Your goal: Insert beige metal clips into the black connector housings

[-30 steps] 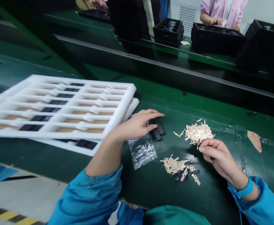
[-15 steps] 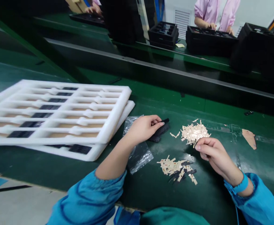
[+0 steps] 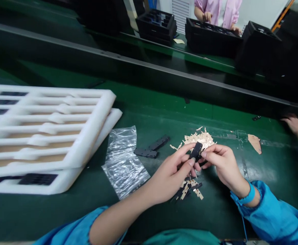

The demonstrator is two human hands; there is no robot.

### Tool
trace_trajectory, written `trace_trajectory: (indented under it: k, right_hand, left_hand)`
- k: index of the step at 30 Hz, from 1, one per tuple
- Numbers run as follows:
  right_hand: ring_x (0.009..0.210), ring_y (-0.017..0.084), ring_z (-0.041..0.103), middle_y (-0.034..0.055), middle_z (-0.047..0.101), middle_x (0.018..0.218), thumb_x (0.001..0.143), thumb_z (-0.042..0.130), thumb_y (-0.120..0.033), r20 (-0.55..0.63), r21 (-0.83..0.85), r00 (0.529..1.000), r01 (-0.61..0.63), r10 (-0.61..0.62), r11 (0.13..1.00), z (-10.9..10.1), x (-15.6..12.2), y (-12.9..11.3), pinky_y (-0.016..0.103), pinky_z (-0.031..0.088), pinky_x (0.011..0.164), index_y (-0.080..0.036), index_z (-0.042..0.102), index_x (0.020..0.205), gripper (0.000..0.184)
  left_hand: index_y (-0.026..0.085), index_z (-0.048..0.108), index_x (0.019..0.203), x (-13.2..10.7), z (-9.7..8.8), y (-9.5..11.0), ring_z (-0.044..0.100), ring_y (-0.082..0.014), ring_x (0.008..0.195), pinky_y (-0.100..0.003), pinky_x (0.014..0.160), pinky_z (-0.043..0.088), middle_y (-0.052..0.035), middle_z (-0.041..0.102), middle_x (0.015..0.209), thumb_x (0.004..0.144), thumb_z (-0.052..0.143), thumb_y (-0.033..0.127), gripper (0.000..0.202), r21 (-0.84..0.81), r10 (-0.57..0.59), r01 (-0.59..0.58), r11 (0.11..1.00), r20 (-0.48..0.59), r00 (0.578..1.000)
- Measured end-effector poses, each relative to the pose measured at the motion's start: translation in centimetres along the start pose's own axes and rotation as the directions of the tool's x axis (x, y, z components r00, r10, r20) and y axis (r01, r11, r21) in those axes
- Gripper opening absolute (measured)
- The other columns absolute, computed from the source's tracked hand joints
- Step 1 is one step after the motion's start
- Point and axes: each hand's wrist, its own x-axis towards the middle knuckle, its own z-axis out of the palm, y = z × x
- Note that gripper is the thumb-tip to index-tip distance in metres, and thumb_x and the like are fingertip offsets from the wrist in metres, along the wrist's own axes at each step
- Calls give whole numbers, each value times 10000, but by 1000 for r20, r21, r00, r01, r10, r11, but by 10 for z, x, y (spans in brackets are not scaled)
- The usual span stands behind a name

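My left hand (image 3: 170,175) grips a small black rectangular plastic part (image 3: 196,149) between thumb and fingers, tilted upward. Close against its right side, my right hand (image 3: 222,165) has its thumb and forefinger pinched together; whatever is between the fingertips is too small to make out. Just behind both hands lies a heap of small pale, shiny metal-like pieces (image 3: 201,136). A second pile of pale strips and black bits (image 3: 187,190) is partly hidden below the left hand. Further left, two more black plastic parts (image 3: 160,143) rest beside a clear plastic bag (image 3: 125,160).
Stacked white foam trays (image 3: 93,126) with slots, some holding black pieces, fill the left side. A brown scrap (image 3: 255,143) lies at the right. Another person's hand (image 3: 295,126) reaches in there. Black bins (image 3: 212,36) and a person in pink stand across the divider (image 3: 138,68).
My left hand has picked up one black part and brought it right, to my right hand. My right hand has come slightly left to meet it. The view has shifted right.
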Motion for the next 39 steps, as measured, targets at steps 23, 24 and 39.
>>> trace_trajectory:
  k: [23,24,39]
  right_hand:
    - [591,136,668,12,752,685,731,816,-213,-68,-217,936,323,-345,921,4,-9,1,225,550,544,-215,779,690,54]
    - [620,148,680,15,752,700,741,806,-204,-64,-240,923,355,-380,903,4,-10,1,231,551,551,-219,777,695,56]
    - [664,197,687,37,750,730,864,756,-161,66,-516,726,612,-685,599,0,-13,4,327,545,622,-233,764,759,127]
  left_hand:
    - [179,628,879,14,-1,2,415,-86,429,-209,454,452,100,435,498,836,691,315,157,-320,-211,154,935,-154,965]
    - [174,642,895,14,0,2,414,-87,428,-206,449,449,98,438,496,832,687,316,162,-318,-219,161,934,-154,964]
    - [140,776,880,13,-1,3,397,-65,401,-198,417,428,87,495,485,722,781,256,197,-357,-216,177,917,-72,974]
